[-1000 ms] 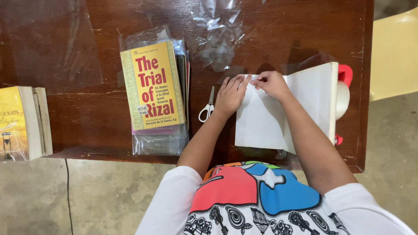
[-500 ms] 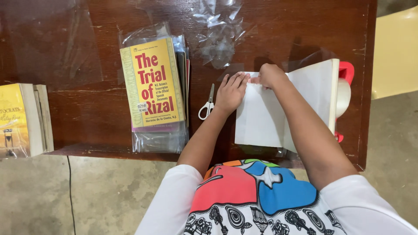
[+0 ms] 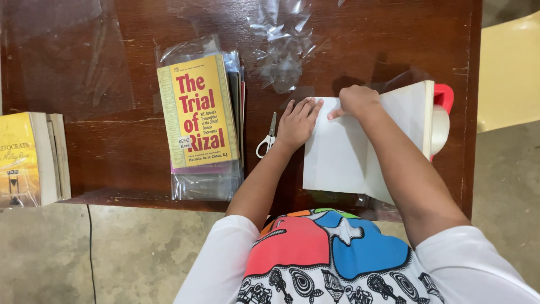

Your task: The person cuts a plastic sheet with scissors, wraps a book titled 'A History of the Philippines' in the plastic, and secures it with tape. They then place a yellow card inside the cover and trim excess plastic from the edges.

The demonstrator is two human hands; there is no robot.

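Note:
An open white book (image 3: 337,160) lies on the dark wooden table (image 3: 382,39), with clear plastic showing under its edges. My left hand (image 3: 298,121) rests flat on the book's top left corner, fingers stretched out. My right hand (image 3: 355,101) is curled at the book's top edge, with one fingertip pressing the page just right of my left fingers. I cannot tell whether it pinches the plastic or only the cover. A pair of white-handled scissors (image 3: 267,138) lies just left of my left hand.
A red tape dispenser (image 3: 442,107) stands behind the book's right edge. A stack of books in plastic with a yellow one on top (image 3: 197,118) lies to the left, crumpled plastic (image 3: 284,50) behind, more books (image 3: 31,157) at far left. A yellow chair (image 3: 509,73) stands at right.
My right hand has curled tighter and drawn slightly right along the book's top edge. My left hand has stayed flat on the corner.

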